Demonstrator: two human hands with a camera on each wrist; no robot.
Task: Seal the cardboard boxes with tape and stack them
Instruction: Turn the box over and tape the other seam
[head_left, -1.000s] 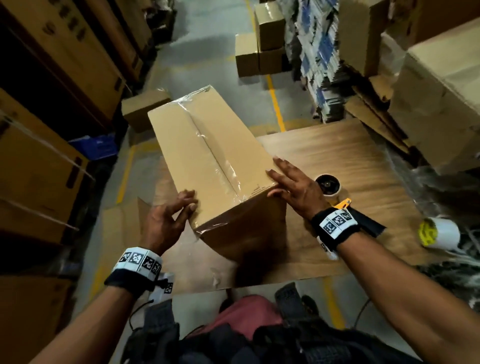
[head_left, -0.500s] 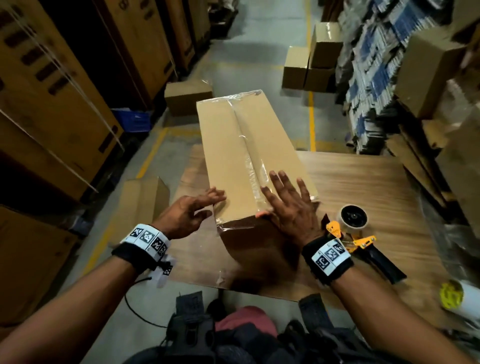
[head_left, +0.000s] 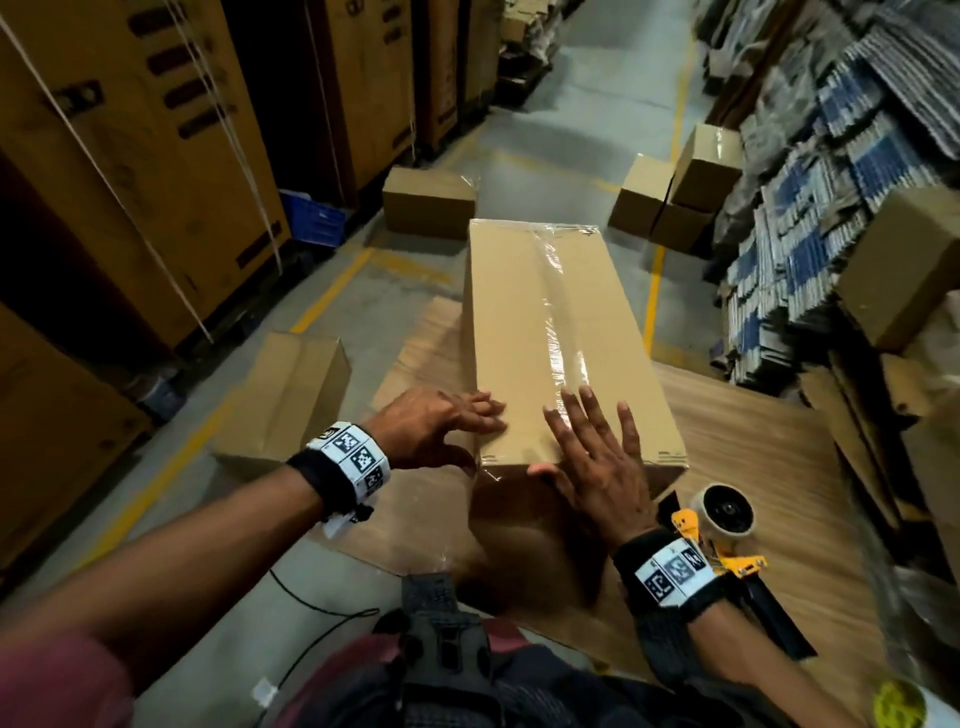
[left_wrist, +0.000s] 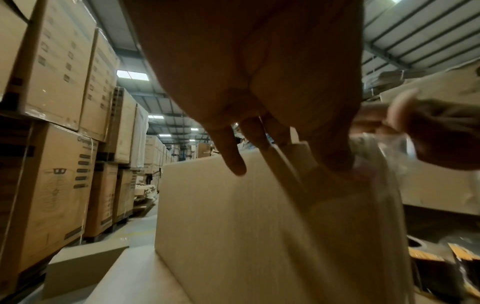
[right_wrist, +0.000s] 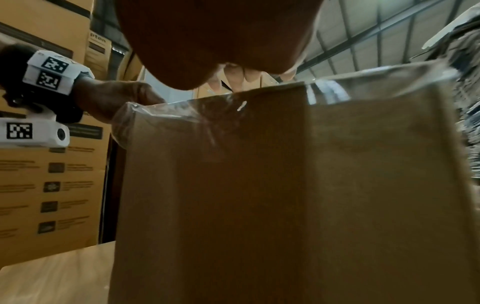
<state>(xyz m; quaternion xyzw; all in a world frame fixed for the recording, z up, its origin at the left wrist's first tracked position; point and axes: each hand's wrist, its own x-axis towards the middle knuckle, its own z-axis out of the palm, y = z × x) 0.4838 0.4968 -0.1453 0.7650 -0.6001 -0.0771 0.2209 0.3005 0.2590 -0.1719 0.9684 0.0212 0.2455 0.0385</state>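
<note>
1. Warehouse aisle with tall stacks of cartons on both sides; a wooden board (head_left: 753, 415) lies low on the floor as the work surface.
2. On the board stands the long cardboard box (head_left: 540, 322), with clear tape (head_left: 558, 332) running along its top seam and over the near edge.
3. Left hand (head_left: 436, 428) lies flat with straight fingers on the near left corner of the box; it holds nothing.
4. Right hand (head_left: 592, 452) presses with spread fingers on the near end of the tape, and also grips nothing.
5. I judge the box stiff but probably light, and the tape slippery; better to take it by both long sides, low.
6. Right of the box lies a tape dispenser (head_left: 722, 525), touching the right wrist.
7. Left of the box a flattened carton (head_left: 291, 395) leans, and small boxes (head_left: 675, 197) beyond it on the floor narrow the way.
</note>
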